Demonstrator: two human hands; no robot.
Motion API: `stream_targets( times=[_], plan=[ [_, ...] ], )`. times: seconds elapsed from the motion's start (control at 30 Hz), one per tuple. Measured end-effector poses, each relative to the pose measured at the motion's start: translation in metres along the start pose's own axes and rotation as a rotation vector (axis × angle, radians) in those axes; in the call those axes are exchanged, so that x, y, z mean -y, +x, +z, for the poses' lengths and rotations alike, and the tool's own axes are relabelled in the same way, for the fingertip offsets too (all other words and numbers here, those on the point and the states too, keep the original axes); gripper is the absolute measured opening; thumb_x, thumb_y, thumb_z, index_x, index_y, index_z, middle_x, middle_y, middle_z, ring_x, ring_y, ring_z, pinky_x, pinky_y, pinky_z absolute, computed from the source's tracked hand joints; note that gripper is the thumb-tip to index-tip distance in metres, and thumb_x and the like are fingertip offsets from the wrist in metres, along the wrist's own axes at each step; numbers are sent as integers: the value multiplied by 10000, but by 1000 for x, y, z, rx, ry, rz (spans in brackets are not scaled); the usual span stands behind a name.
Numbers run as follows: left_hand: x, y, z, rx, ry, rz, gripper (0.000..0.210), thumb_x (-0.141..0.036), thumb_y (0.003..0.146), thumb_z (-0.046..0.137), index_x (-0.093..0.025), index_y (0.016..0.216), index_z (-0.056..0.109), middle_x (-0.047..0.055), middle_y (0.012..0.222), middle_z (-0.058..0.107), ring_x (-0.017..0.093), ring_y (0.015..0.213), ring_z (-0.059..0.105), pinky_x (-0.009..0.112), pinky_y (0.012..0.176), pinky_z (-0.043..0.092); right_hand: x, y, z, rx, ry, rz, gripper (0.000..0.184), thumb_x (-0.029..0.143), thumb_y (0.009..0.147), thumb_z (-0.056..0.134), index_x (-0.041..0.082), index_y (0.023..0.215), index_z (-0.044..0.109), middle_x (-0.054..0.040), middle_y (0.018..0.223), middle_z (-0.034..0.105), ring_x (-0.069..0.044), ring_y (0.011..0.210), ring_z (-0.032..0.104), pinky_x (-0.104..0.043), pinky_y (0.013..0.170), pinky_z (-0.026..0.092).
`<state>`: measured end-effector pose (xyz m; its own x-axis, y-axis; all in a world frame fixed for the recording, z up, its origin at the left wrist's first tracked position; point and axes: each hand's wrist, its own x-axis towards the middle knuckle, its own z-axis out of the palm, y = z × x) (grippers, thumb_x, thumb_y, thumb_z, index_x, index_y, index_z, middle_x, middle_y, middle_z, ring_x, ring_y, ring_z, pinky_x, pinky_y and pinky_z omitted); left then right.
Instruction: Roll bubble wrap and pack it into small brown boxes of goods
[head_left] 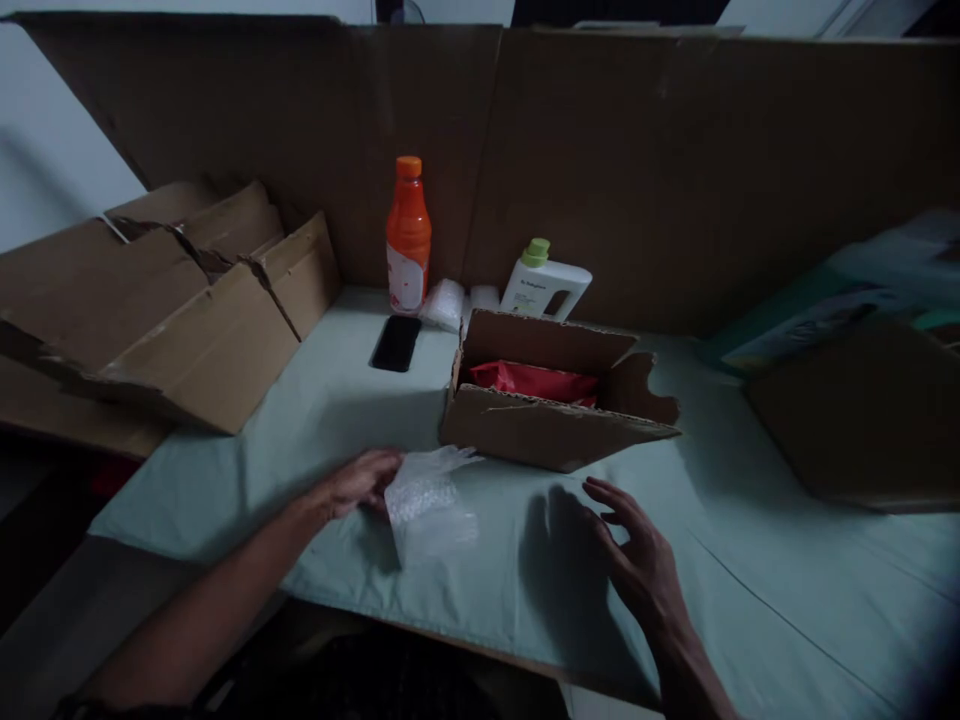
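My left hand (365, 482) is closed on the edge of a crumpled piece of bubble wrap (431, 505), which hangs over the green cloth. Over the cloth on the right, my right hand (634, 545) has its fingers apart and holds nothing, casting a shadow to its left. Just beyond both hands stands an open cardboard box (547, 432) with a red packet (536, 381) inside. The packet's lower part is hidden by the box wall.
Behind the box are a white jug with a green cap (535, 280), an orange bottle (409, 235), bubble-wrap rolls (445, 304) and a black phone (396, 343). Cardboard boxes (180, 330) stand left. At right are another carton (862, 420) and a teal container (802, 310). A tall cardboard wall (600, 150) closes the back.
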<state>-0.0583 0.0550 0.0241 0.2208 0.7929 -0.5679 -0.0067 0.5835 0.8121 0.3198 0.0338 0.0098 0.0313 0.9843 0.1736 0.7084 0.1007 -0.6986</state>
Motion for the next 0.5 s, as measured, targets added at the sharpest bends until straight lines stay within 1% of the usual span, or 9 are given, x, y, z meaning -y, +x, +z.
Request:
stream_targets(
  times=[0.07, 0.13, 0.17, 0.23, 0.3, 0.33, 0.4, 0.5],
  plan=[
    [-9, -1, -15, -98, 118, 11, 685, -594, 733, 686, -141, 1241, 606, 21, 693, 686, 181, 581, 641, 264, 497, 490, 1, 0, -1, -5, -10, -5, 359, 457, 871, 567, 233, 1112, 708, -110, 1267, 682, -251, 930, 700, -297, 556, 542],
    [-13, -5, -30, -238, 279, 75, 729, -650, 765, 609, -126, 1271, 585, 44, 720, 701, 198, 597, 657, 283, 511, 497, 0, 0, -2, -2, -9, 8, 354, 461, 869, 578, 229, 1104, 705, -115, 1285, 671, -250, 932, 698, -288, 545, 536],
    [-15, -8, -35, -296, 351, 133, 722, -666, 775, 576, -122, 1249, 602, 65, 766, 717, 214, 651, 679, 301, 549, 518, -1, 0, -2, 2, 0, 22, 355, 466, 869, 583, 227, 1103, 701, -118, 1285, 669, -243, 908, 699, -283, 532, 530],
    [-17, -13, -39, -343, 454, 271, 682, -659, 788, 553, -118, 1193, 640, 123, 959, 745, 263, 856, 713, 362, 708, 566, -2, 3, -1, 16, 30, 56, 389, 481, 864, 598, 223, 1142, 679, -130, 1257, 680, -227, 841, 702, -274, 507, 517],
    [-21, -12, -34, -323, 540, 394, 647, -598, 799, 583, -124, 1236, 628, 160, 1207, 703, 308, 1086, 674, 424, 903, 546, -1, 10, 1, 23, 68, 91, 465, 504, 853, 614, 211, 1212, 638, -147, 1200, 699, -225, 806, 702, -273, 500, 514],
    [-24, -9, -29, -300, 577, 446, 650, -558, 795, 608, -130, 1284, 605, 166, 1305, 659, 324, 1169, 638, 448, 972, 519, 0, 15, 2, 26, 81, 107, 510, 519, 848, 617, 203, 1248, 613, -153, 1175, 706, -229, 802, 702, -279, 504, 517],
    [-32, 3, -15, -228, 632, 538, 710, -498, 777, 650, -143, 1382, 537, 171, 1434, 568, 349, 1276, 568, 490, 1050, 471, 2, 26, 4, 22, 80, 124, 572, 549, 832, 620, 189, 1274, 580, -163, 1140, 713, -238, 794, 701, -304, 531, 533],
    [-46, 28, 7, -118, 634, 617, 842, -461, 748, 693, -136, 1476, 422, 197, 1514, 473, 369, 1370, 475, 534, 1108, 411, 2, 42, 2, -38, 51, 93, 556, 579, 807, 633, 190, 1200, 577, -159, 1126, 710, -259, 867, 703, -346, 626, 558]
  ],
)
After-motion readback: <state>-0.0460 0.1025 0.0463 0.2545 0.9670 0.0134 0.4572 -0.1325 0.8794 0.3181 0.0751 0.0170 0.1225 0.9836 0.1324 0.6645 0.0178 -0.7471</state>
